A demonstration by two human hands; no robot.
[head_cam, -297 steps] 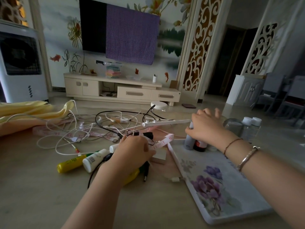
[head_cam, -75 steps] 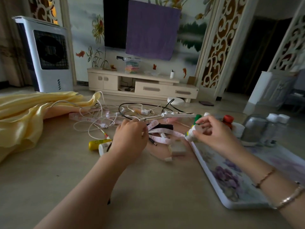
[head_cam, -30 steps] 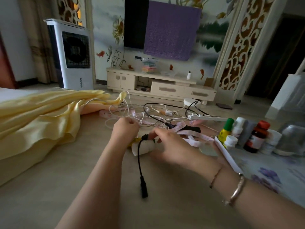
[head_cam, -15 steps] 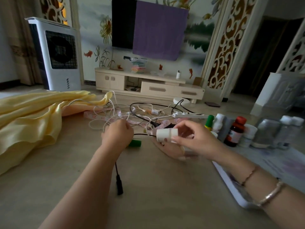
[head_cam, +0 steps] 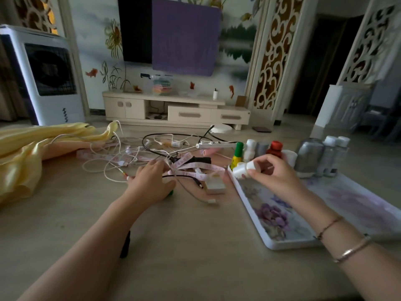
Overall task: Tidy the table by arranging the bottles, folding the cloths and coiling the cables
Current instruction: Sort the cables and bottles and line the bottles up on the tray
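My right hand pinches a small white bottle, tilted on its side just above the near-left corner of the floral tray. Along the tray's far edge stand a yellow green-capped bottle, a white one, a red-capped brown one and two clear white-capped bottles. My left hand lies over a green-capped bottle; only the cap's edge shows under my thumb. White and black cables tangle with a tape measure beyond it. A yellow cloth is heaped at left.
A small white box lies between my hands beside the tray. A black cable plug shows under my left forearm. A silver rounded container stands on the tray. Beyond the table are a TV cabinet and a white air cooler.
My right hand has carried the white bottle to the right, to the tray's corner. My left hand has slid over the green-capped bottle, now almost hiding it.
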